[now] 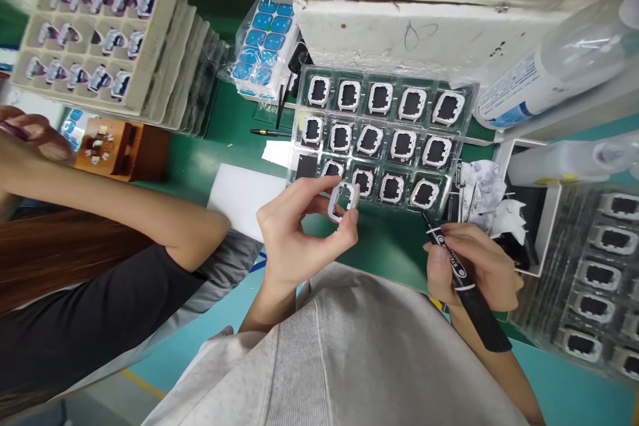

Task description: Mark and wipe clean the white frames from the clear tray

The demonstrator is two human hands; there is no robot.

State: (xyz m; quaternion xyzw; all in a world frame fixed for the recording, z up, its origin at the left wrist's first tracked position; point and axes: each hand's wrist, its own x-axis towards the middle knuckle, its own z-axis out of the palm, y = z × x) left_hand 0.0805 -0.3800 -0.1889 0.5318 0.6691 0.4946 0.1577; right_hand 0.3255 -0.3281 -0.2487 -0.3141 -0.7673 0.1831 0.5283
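Note:
My left hand point(304, 233) pinches a small white frame point(336, 202) by its edges, between thumb and fingers, just in front of a clear plastic tray point(382, 130). That tray holds rows of similar white frames around dark inserts, and its front left compartment has no white frame. A black marker point(464, 283) is gripped in my right hand point(474, 266), its dark tip pointing up and left near the tray's front right corner.
At the left, a co-worker's arm point(120, 206) reaches past stacked beige trays point(144, 73) and a brown box point(144, 150). A white box wall point(399, 40) stands behind. Bottles point(554, 66), a paper-filled box point(544, 233) and more trays point(564, 279) lie right.

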